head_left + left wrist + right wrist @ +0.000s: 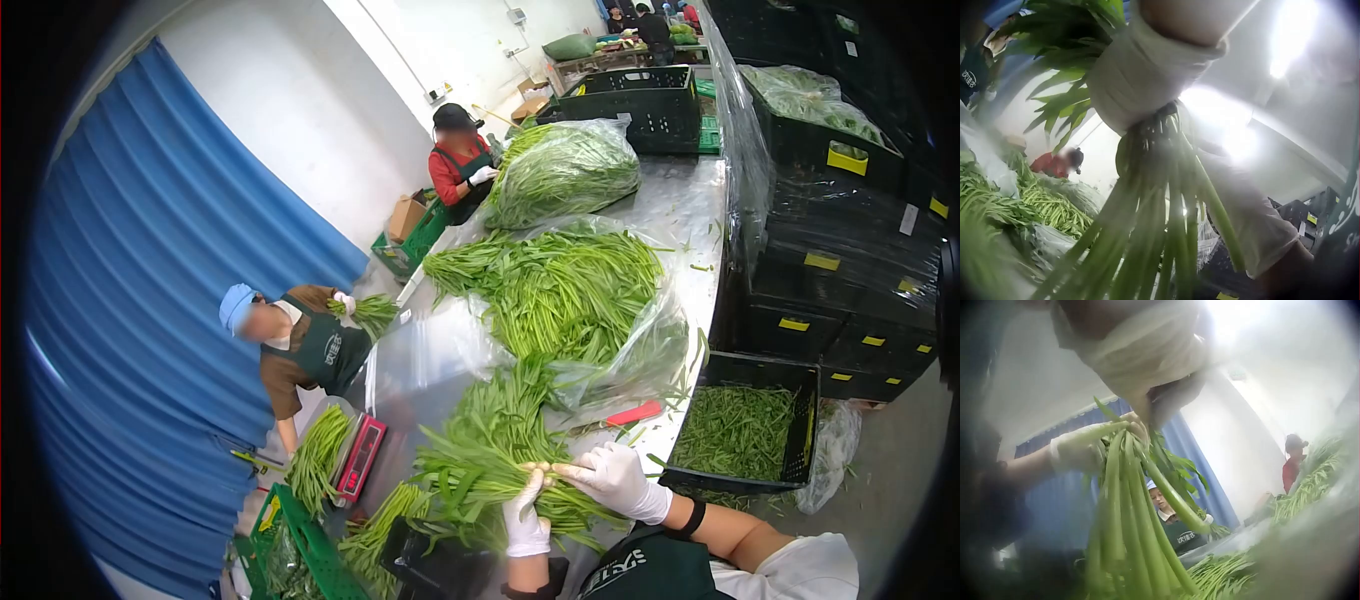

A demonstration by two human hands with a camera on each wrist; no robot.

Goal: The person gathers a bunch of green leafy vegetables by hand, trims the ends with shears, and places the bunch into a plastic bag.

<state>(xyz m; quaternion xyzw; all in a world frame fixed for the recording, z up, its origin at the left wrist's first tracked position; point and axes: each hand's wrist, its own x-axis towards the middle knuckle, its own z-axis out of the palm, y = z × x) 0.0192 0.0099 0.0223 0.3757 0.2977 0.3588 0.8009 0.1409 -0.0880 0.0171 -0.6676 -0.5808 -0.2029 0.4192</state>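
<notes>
While your left hand (525,520) grips the bunch of greens (462,478) above the tabletop (690,195) and your right hand (618,482) pinches at its stems (1132,512), loosening that left grip could let some slip and scatter.

This looks like a packing room for fresh vegetables, a commercial workspace. A long metal counter (705,190) carries heaps of leafy greens (570,290), with a large clear bag (575,175) of more at its far end. A red digital scale (362,455) sits by the left edge. Black crates (785,335) with yellow labels stand stacked along the right, some wrapped in film, and a nearer crate (735,485) holds green cuttings. Across the counter, a person in a blue cap (325,345) and a person in red (462,170) wear dark green aprons and white gloves.
</notes>
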